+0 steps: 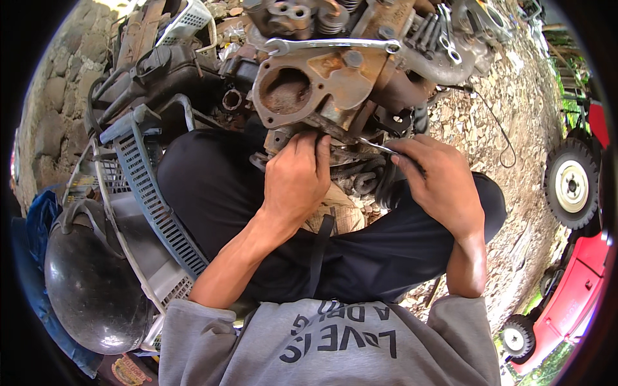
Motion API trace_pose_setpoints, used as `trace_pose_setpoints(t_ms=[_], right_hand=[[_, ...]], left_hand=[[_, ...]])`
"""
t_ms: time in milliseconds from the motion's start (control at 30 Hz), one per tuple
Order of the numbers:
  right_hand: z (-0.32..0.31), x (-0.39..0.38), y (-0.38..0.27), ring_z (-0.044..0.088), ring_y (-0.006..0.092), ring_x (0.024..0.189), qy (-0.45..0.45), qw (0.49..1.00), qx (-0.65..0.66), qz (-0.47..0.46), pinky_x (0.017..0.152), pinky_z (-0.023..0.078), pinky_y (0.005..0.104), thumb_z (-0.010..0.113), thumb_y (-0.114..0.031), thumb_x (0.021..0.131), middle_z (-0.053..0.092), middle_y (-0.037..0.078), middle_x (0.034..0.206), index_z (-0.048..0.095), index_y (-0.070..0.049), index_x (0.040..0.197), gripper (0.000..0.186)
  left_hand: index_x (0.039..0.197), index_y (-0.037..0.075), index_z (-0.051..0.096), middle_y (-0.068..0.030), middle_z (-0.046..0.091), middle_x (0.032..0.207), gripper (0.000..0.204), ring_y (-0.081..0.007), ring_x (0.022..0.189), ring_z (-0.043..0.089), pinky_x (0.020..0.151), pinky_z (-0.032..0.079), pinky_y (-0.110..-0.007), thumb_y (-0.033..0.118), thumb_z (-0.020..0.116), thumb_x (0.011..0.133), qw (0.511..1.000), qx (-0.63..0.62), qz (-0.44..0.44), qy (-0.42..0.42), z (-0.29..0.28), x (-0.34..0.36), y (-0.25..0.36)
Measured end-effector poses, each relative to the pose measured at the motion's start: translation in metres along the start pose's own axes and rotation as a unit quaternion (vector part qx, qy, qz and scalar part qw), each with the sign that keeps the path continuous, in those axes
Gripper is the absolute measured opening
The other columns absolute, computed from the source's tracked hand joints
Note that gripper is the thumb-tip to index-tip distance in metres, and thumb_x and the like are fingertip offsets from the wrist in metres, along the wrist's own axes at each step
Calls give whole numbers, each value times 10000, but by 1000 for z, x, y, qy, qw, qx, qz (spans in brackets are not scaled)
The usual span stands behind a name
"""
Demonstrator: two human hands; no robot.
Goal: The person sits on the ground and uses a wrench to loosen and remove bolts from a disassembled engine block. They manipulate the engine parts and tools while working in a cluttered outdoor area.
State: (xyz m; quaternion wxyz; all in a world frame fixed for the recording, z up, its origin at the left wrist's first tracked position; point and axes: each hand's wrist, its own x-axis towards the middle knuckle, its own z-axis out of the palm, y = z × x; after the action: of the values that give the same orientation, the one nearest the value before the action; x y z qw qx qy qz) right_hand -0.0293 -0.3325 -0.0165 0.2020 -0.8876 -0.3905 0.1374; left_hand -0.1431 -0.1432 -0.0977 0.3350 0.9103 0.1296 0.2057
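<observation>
A rusty, greasy engine block [347,74] stands in front of my crossed legs, with a round bored opening on its near face. My left hand [296,174] is closed, its fingertips pressed together at the lower edge of the casting; what they pinch is hidden. In my right hand [441,180] is a slim silver metal tool [378,147], its tip reaching left against the underside of the block. The far end of that tool disappears under my fingers. Across the top of the casting lies a long combination spanner [331,44].
Bolts [425,32] and small spanners [449,42] rest on metal parts at the upper right. Plastic crates [151,186], a black helmet [96,286] and dark engine parts crowd my left. Gravel [515,116] covers the ground; a red wheeled vehicle [579,276] stands at right.
</observation>
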Motion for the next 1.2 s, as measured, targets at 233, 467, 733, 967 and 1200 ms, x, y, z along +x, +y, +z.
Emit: trace_pose_setpoints(t_ms=[233, 467, 733, 967, 1200], right_hand=[[0, -4, -5, 668, 363, 852, -8, 1000, 22, 0, 740, 524, 458, 662, -131, 923, 661, 135, 889, 723, -59, 1075, 178], [5, -9, 0, 674, 370, 820, -35, 999, -5, 5, 711, 531, 473, 643, -124, 932, 666, 141, 888, 710, -57, 1055, 156], [8, -14, 4, 675, 379, 798, -22, 1000, -5, 13, 699, 532, 487, 639, -127, 935, 664, 144, 888, 706, -55, 1046, 148], [12, -11, -2, 698, 383, 804, -15, 1000, -11, -6, 701, 556, 486, 631, -24, 828, 676, 164, 898, 691, -13, 1005, 187], [16, -5, -8, 698, 379, 791, -27, 999, -21, -8, 682, 552, 485, 625, -32, 854, 674, 160, 884, 690, -15, 1004, 164]], left_hand=[[1028, -42, 572, -121, 609, 772, 287, -276, 667, 664, 563, 561, -421, 219, 463, 1080, 871, -346, -338, -80, 4, 4, 17], [805, 148, 421, 31, 374, 656, 306, -97, 508, 384, 347, 336, -224, 309, 404, 1064, 490, -705, -513, 18, 10, 15, 32], [880, 102, 502, 11, 458, 679, 321, -96, 553, 477, 423, 473, -222, 339, 403, 1074, 534, -642, -543, -86, -6, 16, 17], [1109, 16, 549, -65, 590, 858, 283, -187, 674, 650, 595, 624, -345, 284, 472, 1064, 811, -436, -378, -94, 1, 5, 16], [1010, 10, 496, -51, 507, 747, 289, -181, 613, 624, 500, 574, -331, 287, 434, 1066, 805, -470, -357, -60, 12, 0, 17]])
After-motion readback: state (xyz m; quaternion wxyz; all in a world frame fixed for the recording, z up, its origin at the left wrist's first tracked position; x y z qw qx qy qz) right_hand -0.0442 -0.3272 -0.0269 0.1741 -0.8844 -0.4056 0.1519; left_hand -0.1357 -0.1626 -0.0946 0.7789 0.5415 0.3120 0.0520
